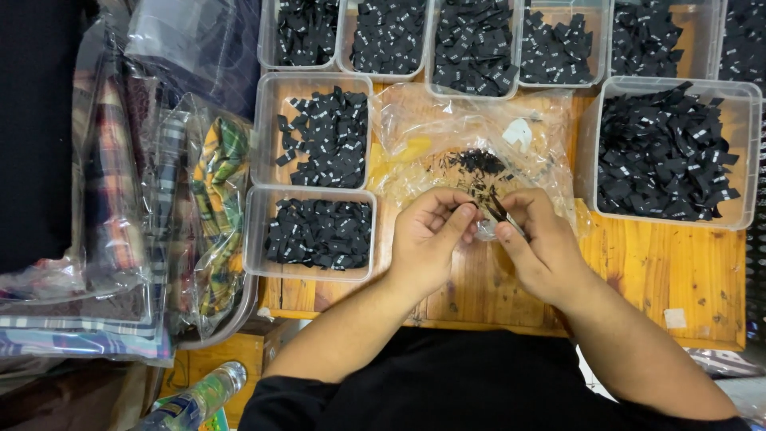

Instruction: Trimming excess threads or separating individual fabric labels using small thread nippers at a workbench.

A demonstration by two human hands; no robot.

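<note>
Small black woven labels with white marks fill clear plastic tubs: a row [475,40] at twelve o'clock, a large tub [670,152] at two o'clock, two tubs [315,187] at ten o'clock. A crumpled clear bag [471,140] lies at centre. Clear packets of plaid cloth [211,207] stack at nine o'clock.
</note>
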